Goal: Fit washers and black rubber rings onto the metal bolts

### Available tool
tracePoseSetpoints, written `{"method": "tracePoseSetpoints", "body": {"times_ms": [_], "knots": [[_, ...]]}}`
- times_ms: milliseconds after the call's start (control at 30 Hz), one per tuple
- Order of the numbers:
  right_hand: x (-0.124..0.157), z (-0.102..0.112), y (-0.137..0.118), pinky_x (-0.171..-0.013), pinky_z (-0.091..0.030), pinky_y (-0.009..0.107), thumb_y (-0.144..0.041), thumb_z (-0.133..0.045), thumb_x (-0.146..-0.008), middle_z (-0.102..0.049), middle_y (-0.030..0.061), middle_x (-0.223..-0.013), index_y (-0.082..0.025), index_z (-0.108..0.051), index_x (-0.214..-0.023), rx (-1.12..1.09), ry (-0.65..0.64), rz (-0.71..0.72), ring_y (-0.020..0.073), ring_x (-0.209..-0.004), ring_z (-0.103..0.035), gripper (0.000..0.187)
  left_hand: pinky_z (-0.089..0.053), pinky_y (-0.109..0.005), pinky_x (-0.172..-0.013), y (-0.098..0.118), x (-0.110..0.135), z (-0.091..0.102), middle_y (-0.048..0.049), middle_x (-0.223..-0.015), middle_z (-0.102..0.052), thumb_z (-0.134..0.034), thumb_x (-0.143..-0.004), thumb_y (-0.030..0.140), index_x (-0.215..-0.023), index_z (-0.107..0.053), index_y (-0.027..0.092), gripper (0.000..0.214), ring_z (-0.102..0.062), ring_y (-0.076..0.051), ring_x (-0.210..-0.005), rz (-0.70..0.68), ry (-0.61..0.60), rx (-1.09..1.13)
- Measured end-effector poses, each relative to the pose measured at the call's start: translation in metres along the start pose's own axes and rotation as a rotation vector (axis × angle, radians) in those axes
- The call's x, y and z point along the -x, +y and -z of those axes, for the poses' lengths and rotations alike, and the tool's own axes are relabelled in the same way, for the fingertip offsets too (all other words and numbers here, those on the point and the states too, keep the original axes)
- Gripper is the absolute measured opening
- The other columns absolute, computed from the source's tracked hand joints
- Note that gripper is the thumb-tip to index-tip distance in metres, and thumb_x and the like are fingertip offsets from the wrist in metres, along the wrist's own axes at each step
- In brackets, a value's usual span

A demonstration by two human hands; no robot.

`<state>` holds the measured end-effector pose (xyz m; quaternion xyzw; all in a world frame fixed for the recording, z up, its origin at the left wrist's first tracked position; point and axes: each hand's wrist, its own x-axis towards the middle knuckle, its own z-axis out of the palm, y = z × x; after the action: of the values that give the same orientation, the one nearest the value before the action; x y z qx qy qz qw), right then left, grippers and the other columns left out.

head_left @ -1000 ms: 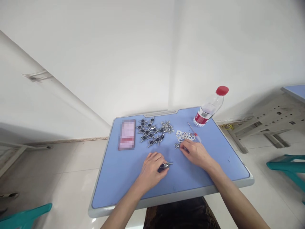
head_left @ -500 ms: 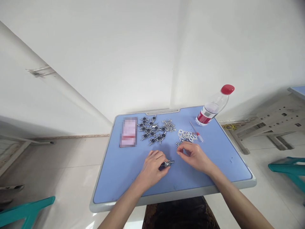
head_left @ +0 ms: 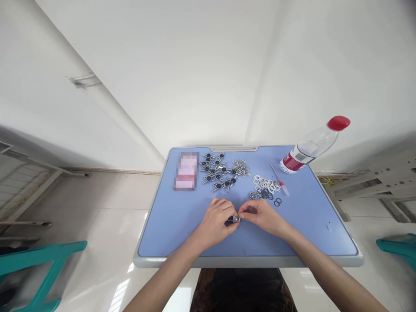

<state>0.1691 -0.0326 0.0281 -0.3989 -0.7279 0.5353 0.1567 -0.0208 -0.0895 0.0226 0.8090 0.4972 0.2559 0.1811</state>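
**A:** Look, the right hand (head_left: pixel 261 216) has come away from the small parts and now meets the left hand (head_left: pixel 214 224) just above the blue desktop.

**B:** Yes, the two are nearly touching. The left hand's fingers curl around a black-and-silver fitting (head_left: pixel 233 221), with its silver end poking out toward the right hand.

**A:** And the right hand's grip?

**B:** Its thumb and forefinger are pressed together at that silver end. They may be pinching something tiny, but the fingers hide it, so I can't tell.

**A:** What's lying around the grip?

**B:** Just beyond it sits a cluster of black-centred, four-armed fittings (head_left: pixel 216 171), with a heap of silver screws (head_left: pixel 241 168) beside them. Ahead and to the right are flat metal gaskets (head_left: pixel 266 183), small nuts (head_left: pixel 255 195) and black rubber rings (head_left: pixel 277 202). A thin screwdriver (head_left: pixel 281 184) lies past the gaskets.

**A:** Any readable writing?

**B:** Not from here. Far to the right of the grip, a tilted plastic bottle (head_left: pixel 312 145) has a red cap (head_left: pixel 338 123) and a red-and-white label (head_left: pixel 291 164), but its print is too small to read. The packet (head_left: pixel 186 171) ahead and to the left is too blurred to read.
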Motion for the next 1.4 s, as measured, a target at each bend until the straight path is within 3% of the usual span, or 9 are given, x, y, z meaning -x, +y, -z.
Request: {"method": "tracePoseSetpoints", "body": {"times_ms": [367,633,1200,1400], "knots": [[-0.003,0.002,0.003,-0.06,-0.04,0.025,-0.027,-0.059,-0.08,-0.061,-0.0015,-0.068,-0.018,-0.066,-0.075,-0.039,-0.019,-0.033,0.0125,-0.062,-0.051,0.013,-0.035,-0.032,-0.076,0.002,0.0,0.003,0.0022,-0.079,-0.061,-0.067,-0.079,0.017,-0.079,-0.057,0.02,0.01,-0.054,-0.015,-0.075,0.014,-0.021,-0.002],[0.002,-0.002,0.0,-0.067,-0.042,0.027,-0.022,-0.052,-0.087,-0.066,-0.0009,-0.076,-0.02,-0.067,-0.08,0.159,0.032,0.038,0.015,-0.071,-0.058,0.016,-0.034,-0.032,-0.075,0.001,0.0,0.001,0.0018,-0.079,-0.061,-0.066,-0.08,0.018,-0.079,-0.057,0.02,0.01,-0.053,-0.015,-0.076,0.007,-0.021,-0.018],[0.012,-0.009,0.008,-0.061,-0.043,0.025,-0.01,-0.046,-0.093,-0.062,0.0017,-0.081,-0.02,-0.062,-0.087,0.435,0.124,0.335,0.0138,-0.067,-0.058,0.02,-0.032,-0.032,-0.075,-0.001,0.0,-0.001,0.0025,-0.073,-0.057,-0.065,-0.079,0.019,-0.071,-0.053,0.018,0.015,-0.051,-0.014,-0.073,-0.01,-0.021,-0.036],[0.015,-0.01,0.011,-0.05,-0.035,0.026,-0.009,-0.04,-0.093,-0.062,0.0046,-0.083,-0.017,-0.06,-0.093,0.674,0.144,0.511,0.0138,-0.062,-0.056,0.022,-0.032,-0.033,-0.075,-0.001,0.0,-0.002,0.0014,-0.076,-0.059,-0.064,-0.081,0.02,-0.076,-0.055,0.019,0.011,-0.052,-0.016,-0.075,-0.004,-0.023,-0.04]]}}
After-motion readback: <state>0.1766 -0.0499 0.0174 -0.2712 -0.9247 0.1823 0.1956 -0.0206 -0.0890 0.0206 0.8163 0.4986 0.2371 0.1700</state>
